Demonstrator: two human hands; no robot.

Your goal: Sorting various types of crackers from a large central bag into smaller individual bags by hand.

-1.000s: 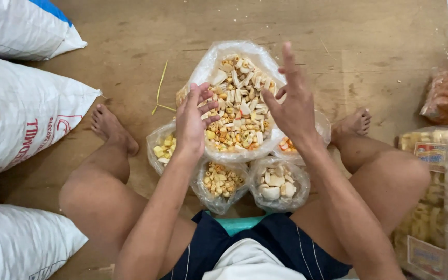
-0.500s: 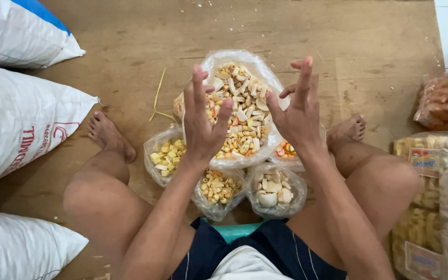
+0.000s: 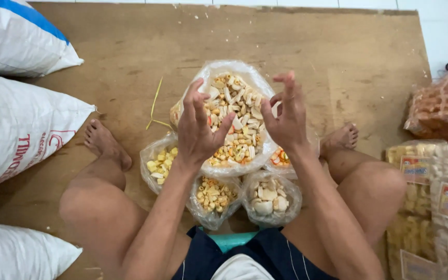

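Note:
I sit on a brown board with my legs apart. My left hand and my right hand hover side by side, palms facing each other, fingers spread, holding nothing. Right below them lies a large clear plastic bag of mixed crackers, its mouth wide open. Around it stand smaller open bags: yellow pieces at the left, small tan pieces in front, pale round crackers beside that, and an orange-striped kind mostly hidden under my right wrist.
White woven sacks line the left side. Sealed packets of crackers are stacked at the right, with a bag of reddish snacks behind them. A thin yellow straw lies on the brown board.
My hands have risen off the big bag's contents and drawn a little closer together, fingers still spread. The bags have not moved.

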